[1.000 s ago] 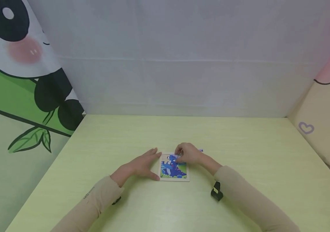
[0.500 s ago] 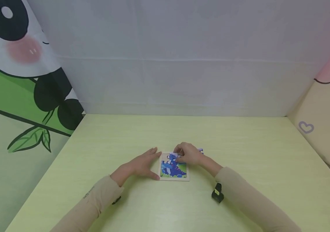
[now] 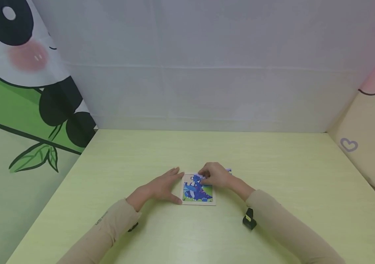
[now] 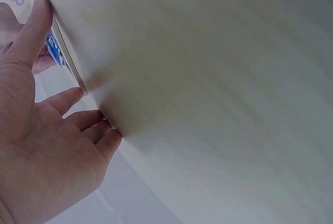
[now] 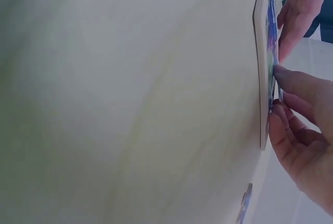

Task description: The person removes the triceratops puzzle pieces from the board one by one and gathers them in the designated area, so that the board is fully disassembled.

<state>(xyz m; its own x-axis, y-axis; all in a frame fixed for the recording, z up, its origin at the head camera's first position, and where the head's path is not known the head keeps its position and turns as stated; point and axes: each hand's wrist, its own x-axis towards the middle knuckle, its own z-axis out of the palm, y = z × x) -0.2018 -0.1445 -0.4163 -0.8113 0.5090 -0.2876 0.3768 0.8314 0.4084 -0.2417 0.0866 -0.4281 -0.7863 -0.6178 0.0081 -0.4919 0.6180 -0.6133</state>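
steadying a square, pale-wood-framed puzzle board [image 3: 198, 205] with your left hand [image 3: 159, 187], you work at its far side with your right hand [image 3: 216, 175], over a pale yellow-green tabletop [image 3: 273, 165]. the board lies flat between your hands, its left edge against your left thumb and forefinger, which are spread along it without gripping. your right thumb and fingers curl together over the upper part, pinching what looks like a small, flat, blue puzzle piece [image 5: 281, 95], mostly hidden by your fingertips. below those fingertips runs a printed blue cartoon dinosaur [image 3: 195, 194]; a bare beige patch [image 3: 187, 178] shows in the corner nearest your left forefinger.

little has changed in the last second: your left hand keeps its place, and your right fingers have barely shifted over the same spot. that suggests the piece is still being fitted, and the picture is incomplete. a loose, flat, blue-and-white piece [image 5: 244, 203] lies just beyond your right wrist, off the board.

no brand can be read. small dark lettering [image 3: 101, 219] marks the beige fabric sleeve [image 3: 118, 220] behind your left hand, too blurred to make out.
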